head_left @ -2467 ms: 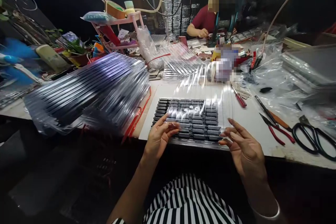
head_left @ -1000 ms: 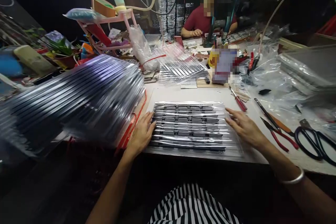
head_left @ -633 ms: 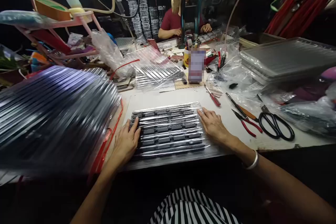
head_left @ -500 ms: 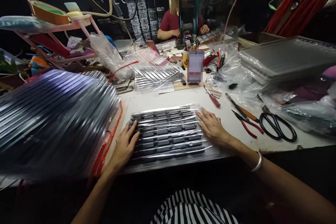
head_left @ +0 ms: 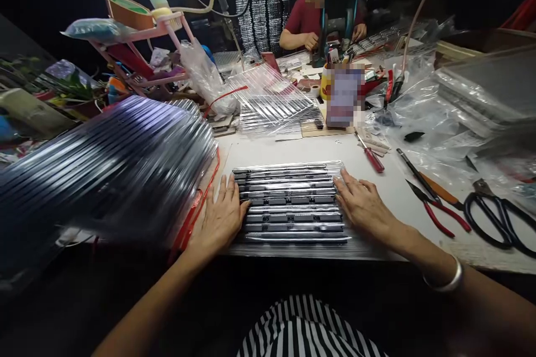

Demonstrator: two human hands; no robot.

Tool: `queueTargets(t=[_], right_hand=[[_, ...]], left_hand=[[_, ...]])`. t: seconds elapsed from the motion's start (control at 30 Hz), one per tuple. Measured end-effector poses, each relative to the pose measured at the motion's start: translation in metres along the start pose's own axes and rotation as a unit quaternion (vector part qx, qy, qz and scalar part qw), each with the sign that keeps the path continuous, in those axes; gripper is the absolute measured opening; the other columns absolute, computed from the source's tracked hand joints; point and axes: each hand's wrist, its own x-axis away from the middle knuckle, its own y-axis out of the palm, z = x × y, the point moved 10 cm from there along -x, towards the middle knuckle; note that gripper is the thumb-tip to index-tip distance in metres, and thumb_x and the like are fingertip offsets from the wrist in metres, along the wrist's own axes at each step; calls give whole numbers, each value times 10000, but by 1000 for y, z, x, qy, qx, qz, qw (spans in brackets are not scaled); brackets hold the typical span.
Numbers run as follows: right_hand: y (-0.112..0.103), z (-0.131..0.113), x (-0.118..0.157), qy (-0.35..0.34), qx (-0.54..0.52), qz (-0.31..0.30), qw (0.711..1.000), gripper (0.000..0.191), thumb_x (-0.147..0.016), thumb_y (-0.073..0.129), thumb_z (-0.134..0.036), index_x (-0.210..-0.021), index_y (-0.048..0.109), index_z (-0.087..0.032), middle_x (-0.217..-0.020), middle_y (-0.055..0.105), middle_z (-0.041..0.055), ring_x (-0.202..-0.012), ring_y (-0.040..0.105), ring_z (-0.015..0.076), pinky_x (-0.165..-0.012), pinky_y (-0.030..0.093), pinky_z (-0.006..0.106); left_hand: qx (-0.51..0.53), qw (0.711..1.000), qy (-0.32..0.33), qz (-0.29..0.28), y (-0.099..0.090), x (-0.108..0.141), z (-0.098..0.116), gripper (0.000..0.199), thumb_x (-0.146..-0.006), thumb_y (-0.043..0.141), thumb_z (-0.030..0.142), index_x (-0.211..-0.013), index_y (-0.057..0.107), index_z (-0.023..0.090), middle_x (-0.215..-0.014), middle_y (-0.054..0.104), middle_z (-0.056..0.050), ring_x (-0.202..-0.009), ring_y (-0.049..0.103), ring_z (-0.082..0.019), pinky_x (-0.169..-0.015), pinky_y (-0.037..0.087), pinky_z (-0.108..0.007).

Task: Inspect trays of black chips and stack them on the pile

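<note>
A clear ribbed plastic tray [head_left: 293,210] lies flat on the white table in front of me, with rows of small black parts in its grooves. The parts look like electronic chips with fine pins. At the tray's left edge, my left hand [head_left: 221,209] lies palm down, fingers stretched out and thumb against the side. My right hand [head_left: 363,203] rests along the opposite edge, its fingers extended and touching the plastic. Neither hand grips anything. Further clear plastic seems to lie beneath the tray at the front.
Left of the tray leans a big stack of ribbed trays [head_left: 138,162] with red strapping [head_left: 192,217]. A screwdriver [head_left: 372,159], pliers [head_left: 439,215] and scissors [head_left: 498,217] lie at right. Behind stand a pixelated phone-like object [head_left: 344,97] and a co-worker [head_left: 299,28].
The view has swung left, so the scene sits further right. My left hand has come off the tray's top to lie flatter along its left side. The right hand stays at the right edge.
</note>
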Motion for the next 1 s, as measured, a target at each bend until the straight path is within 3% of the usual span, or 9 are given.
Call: queueTargets(t=[0.13, 0.23, 0.33, 0.43, 0.57, 0.8, 1.0], right_hand=[[8, 2, -4, 12, -30, -63, 997, 499, -948, 294, -301, -1400, 383, -111, -1493, 223, 237, -1326, 336, 370, -972, 366, 499], [9, 3, -3, 12, -60, -95, 994, 529, -955, 302, -373, -1453, 294, -195, -1534, 144, 154, -1373, 221, 367, -1003, 341, 528], [9, 2, -1, 8, -83, -115, 990, 578, -943, 322, -461, -1472, 232, -246, -1546, 120, 103, -1386, 154, 373, -1024, 308, 566], [10, 1, 1, 12, -108, -121, 987, 585, -939, 321, -490, -1473, 218, -276, -1552, 81, 75, -1392, 80, 378, -1044, 260, 593], [13, 3, 4, 27, -141, -117, 983, 541, -951, 310, -449, -1466, 234, -303, -1555, 50, 35, -1398, 30, 362, -1070, 208, 589], [6, 2, 8, 35, -160, -46, 985, 522, -940, 340, -394, -1435, 345, -229, -1545, 155, 55, -1404, 92, 359, -1073, 245, 561], [9, 0, 10, 35, -145, -40, 988, 525, -943, 325, -407, -1431, 358, -216, -1549, 148, 64, -1388, 105, 414, -1057, 247, 585]], left_hand=[[12, 995, 73, -64, 10, -19, 39, 649, -926, 319, 480, -1390, 370, 30, -1495, 240, -202, -1412, 118, -301, -1135, 104, -484], [59, 984, 138, -99, 16, -29, 71, 660, -928, 274, 525, -1454, 256, 125, -1535, 141, -141, -1420, 91, -274, -1130, 105, -497], [86, 974, 180, -110, 17, -33, 87, 605, -931, 273, 527, -1460, 238, 234, -1544, 136, -78, -1423, 89, -262, -1120, 69, -539], [127, 970, 178, -109, 18, -34, 85, 494, -963, 235, 437, -1426, 321, 288, -1524, 238, -35, -1417, 146, -230, -1124, 72, -522], [177, 974, 103, -93, 20, -44, 68, 454, -961, 280, 352, -1395, 388, 272, -1492, 321, -50, -1405, 196, -246, -1115, 107, -520], [175, 960, 71, -209, 34, -60, 78, 638, -894, 406, 507, -1457, 239, 255, -1552, 99, -86, -1419, 10, -322, -1056, 3, -642], [141, 958, 23, -247, 40, -71, 87, 875, -787, 453, 678, -1479, 153, 233, -1551, -17, -137, -1389, -52, -434, -963, -11, -751]])
